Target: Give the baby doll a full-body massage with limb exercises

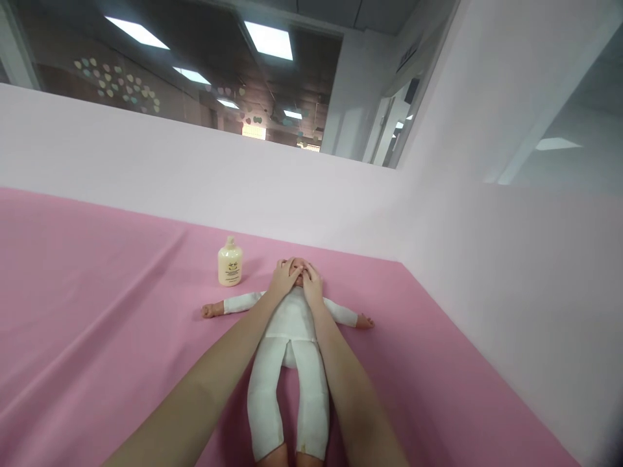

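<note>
"Where does the doll lie?"

"On its back on the pink cloth, head between the left hand and the right hand, legs between the forearms."

"And how are the hands set?"

"Fingers spread and curved around the sides of its head, both thumbs laid on the face, close together."

"What stands nearby?"

"A cream bottle, upright, near the left hand, beyond one of the doll's outstretched arms."

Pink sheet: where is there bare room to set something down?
Bare: the pink sheet left of the bottle, and right of the doll up to the side wall. Crowded: the doll's head, where the left hand and right hand rest.
</note>
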Demonstrator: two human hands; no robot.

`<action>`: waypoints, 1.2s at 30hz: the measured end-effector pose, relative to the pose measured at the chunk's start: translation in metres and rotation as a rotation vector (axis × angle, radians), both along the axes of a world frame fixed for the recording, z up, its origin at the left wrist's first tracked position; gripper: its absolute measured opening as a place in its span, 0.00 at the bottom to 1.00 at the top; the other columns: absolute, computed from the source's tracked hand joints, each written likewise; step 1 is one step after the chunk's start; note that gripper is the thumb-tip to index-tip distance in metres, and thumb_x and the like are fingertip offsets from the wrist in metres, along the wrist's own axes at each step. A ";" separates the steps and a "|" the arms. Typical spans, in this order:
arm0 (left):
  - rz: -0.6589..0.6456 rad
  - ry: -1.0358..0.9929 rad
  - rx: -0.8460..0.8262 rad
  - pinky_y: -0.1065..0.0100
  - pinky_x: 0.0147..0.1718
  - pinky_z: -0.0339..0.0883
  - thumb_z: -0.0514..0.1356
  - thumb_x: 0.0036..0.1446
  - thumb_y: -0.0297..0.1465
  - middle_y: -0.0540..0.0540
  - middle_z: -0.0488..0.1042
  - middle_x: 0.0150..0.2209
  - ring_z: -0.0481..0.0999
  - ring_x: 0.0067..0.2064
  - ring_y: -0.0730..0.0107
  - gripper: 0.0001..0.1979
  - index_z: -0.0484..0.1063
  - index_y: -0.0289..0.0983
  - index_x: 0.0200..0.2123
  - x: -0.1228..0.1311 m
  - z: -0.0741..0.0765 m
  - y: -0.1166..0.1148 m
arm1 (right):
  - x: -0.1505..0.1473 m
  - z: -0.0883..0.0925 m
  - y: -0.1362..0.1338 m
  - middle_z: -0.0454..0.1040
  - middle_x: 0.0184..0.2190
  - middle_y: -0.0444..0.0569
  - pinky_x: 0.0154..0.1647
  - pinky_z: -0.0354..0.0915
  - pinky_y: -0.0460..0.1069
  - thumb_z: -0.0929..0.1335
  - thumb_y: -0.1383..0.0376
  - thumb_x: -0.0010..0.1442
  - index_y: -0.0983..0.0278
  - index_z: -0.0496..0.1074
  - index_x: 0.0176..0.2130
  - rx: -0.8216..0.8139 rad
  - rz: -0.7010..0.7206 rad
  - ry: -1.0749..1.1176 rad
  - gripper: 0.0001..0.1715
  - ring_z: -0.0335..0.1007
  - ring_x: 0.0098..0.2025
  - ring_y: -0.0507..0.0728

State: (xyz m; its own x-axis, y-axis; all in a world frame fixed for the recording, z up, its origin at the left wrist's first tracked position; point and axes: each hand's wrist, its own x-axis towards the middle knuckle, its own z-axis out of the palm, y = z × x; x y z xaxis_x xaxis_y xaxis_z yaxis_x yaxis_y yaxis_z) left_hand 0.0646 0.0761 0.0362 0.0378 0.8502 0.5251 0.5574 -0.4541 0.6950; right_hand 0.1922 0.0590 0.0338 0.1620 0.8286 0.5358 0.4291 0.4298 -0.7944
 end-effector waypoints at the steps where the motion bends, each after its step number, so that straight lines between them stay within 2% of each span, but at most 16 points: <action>1: -0.017 -0.038 -0.012 0.55 0.58 0.64 0.51 0.68 0.42 0.36 0.65 0.56 0.71 0.57 0.56 0.25 0.66 0.38 0.63 -0.004 -0.004 0.001 | -0.002 0.002 -0.001 0.69 0.63 0.50 0.70 0.50 0.58 0.61 0.56 0.65 0.58 0.75 0.56 -0.005 -0.014 -0.061 0.25 0.61 0.67 0.59; 4: -0.077 -0.106 0.000 0.57 0.59 0.65 0.49 0.69 0.40 0.38 0.65 0.56 0.72 0.56 0.60 0.25 0.66 0.39 0.64 -0.008 -0.014 0.004 | -0.004 0.008 -0.002 0.64 0.67 0.48 0.73 0.43 0.58 0.61 0.57 0.67 0.57 0.75 0.57 -0.019 0.027 -0.167 0.25 0.54 0.70 0.59; 7: -0.156 -0.149 0.069 0.58 0.64 0.60 0.49 0.69 0.38 0.40 0.66 0.59 0.69 0.61 0.62 0.23 0.69 0.40 0.62 -0.005 -0.016 0.007 | 0.002 0.008 0.000 0.57 0.71 0.47 0.74 0.41 0.57 0.63 0.54 0.66 0.56 0.72 0.60 -0.049 0.128 -0.085 0.27 0.48 0.73 0.59; 9: -0.221 -0.177 0.107 0.58 0.67 0.55 0.49 0.69 0.37 0.41 0.66 0.62 0.64 0.65 0.62 0.22 0.71 0.41 0.60 -0.003 -0.015 0.009 | 0.008 0.003 0.001 0.52 0.73 0.46 0.74 0.40 0.56 0.66 0.50 0.63 0.56 0.66 0.65 -0.079 0.186 0.031 0.34 0.43 0.74 0.58; 11: -0.271 -0.209 0.114 0.58 0.69 0.53 0.49 0.68 0.37 0.41 0.65 0.64 0.61 0.68 0.62 0.22 0.72 0.40 0.59 -0.002 -0.015 0.011 | 0.013 -0.003 0.003 0.48 0.74 0.45 0.75 0.40 0.56 0.69 0.47 0.60 0.56 0.57 0.69 -0.139 0.225 0.145 0.45 0.41 0.75 0.58; 13: -0.288 -0.247 0.087 0.58 0.69 0.52 0.50 0.68 0.38 0.41 0.65 0.65 0.61 0.69 0.62 0.22 0.71 0.39 0.60 -0.002 -0.016 0.013 | 0.017 -0.009 0.005 0.46 0.74 0.46 0.75 0.41 0.56 0.70 0.44 0.57 0.57 0.49 0.72 -0.242 0.224 0.237 0.55 0.41 0.75 0.58; 15: -0.272 -0.284 0.047 0.58 0.69 0.52 0.52 0.67 0.39 0.41 0.64 0.66 0.61 0.69 0.62 0.24 0.68 0.39 0.63 -0.002 -0.019 0.014 | 0.018 -0.012 0.006 0.45 0.74 0.47 0.75 0.43 0.56 0.71 0.42 0.55 0.58 0.44 0.73 -0.318 0.206 0.289 0.60 0.44 0.75 0.58; 17: -0.236 -0.305 0.022 0.57 0.69 0.52 0.54 0.66 0.40 0.40 0.64 0.66 0.61 0.68 0.61 0.27 0.65 0.38 0.65 -0.002 -0.021 0.014 | 0.018 -0.013 0.007 0.46 0.74 0.45 0.75 0.43 0.56 0.70 0.42 0.56 0.56 0.45 0.73 -0.297 0.216 0.289 0.57 0.44 0.75 0.57; 19: -0.208 -0.287 0.038 0.56 0.69 0.52 0.53 0.66 0.40 0.38 0.63 0.67 0.61 0.69 0.59 0.28 0.63 0.36 0.66 -0.003 -0.022 0.013 | 0.016 -0.011 0.007 0.50 0.73 0.42 0.75 0.41 0.55 0.69 0.43 0.59 0.54 0.52 0.71 -0.205 0.253 0.250 0.50 0.43 0.75 0.56; 22: -0.233 -0.193 0.119 0.56 0.70 0.50 0.50 0.68 0.38 0.39 0.62 0.68 0.59 0.70 0.60 0.25 0.66 0.36 0.64 -0.005 -0.019 0.011 | 0.014 -0.007 0.004 0.56 0.71 0.41 0.76 0.37 0.54 0.66 0.44 0.63 0.54 0.66 0.65 -0.080 0.293 0.156 0.36 0.40 0.75 0.54; 24: -0.264 -0.155 0.165 0.56 0.70 0.48 0.48 0.68 0.37 0.39 0.64 0.67 0.59 0.70 0.61 0.24 0.69 0.36 0.62 -0.006 -0.016 0.010 | 0.014 -0.005 0.002 0.57 0.70 0.41 0.76 0.37 0.54 0.65 0.45 0.64 0.54 0.70 0.61 -0.035 0.297 0.112 0.32 0.40 0.75 0.54; 28: -0.278 -0.208 0.133 0.56 0.70 0.49 0.50 0.67 0.37 0.40 0.62 0.68 0.59 0.70 0.62 0.24 0.69 0.37 0.62 -0.007 -0.015 0.012 | 0.014 -0.005 0.002 0.55 0.71 0.43 0.76 0.39 0.54 0.68 0.46 0.62 0.55 0.69 0.63 -0.039 0.277 0.171 0.34 0.44 0.74 0.56; 33: -0.236 -0.337 -0.039 0.57 0.69 0.52 0.55 0.65 0.39 0.41 0.62 0.68 0.60 0.69 0.61 0.28 0.63 0.39 0.66 -0.006 -0.021 0.016 | 0.017 -0.010 0.005 0.55 0.71 0.41 0.75 0.45 0.56 0.73 0.47 0.57 0.51 0.59 0.68 -0.242 0.264 0.393 0.46 0.49 0.73 0.58; 36: -0.234 -0.335 -0.040 0.57 0.70 0.51 0.55 0.66 0.40 0.41 0.62 0.68 0.59 0.70 0.61 0.28 0.62 0.39 0.67 -0.006 -0.021 0.015 | 0.017 -0.010 0.004 0.56 0.71 0.41 0.75 0.44 0.57 0.72 0.47 0.57 0.50 0.57 0.69 -0.279 0.262 0.404 0.46 0.49 0.73 0.57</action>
State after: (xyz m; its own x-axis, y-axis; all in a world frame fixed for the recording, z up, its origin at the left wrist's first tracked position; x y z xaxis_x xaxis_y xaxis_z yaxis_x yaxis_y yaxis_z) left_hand 0.0581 0.0915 0.0149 0.0654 0.8589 0.5080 0.1820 -0.5108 0.8402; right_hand 0.2093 0.0631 0.0241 0.0789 0.9703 0.2287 -0.0256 0.2313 -0.9725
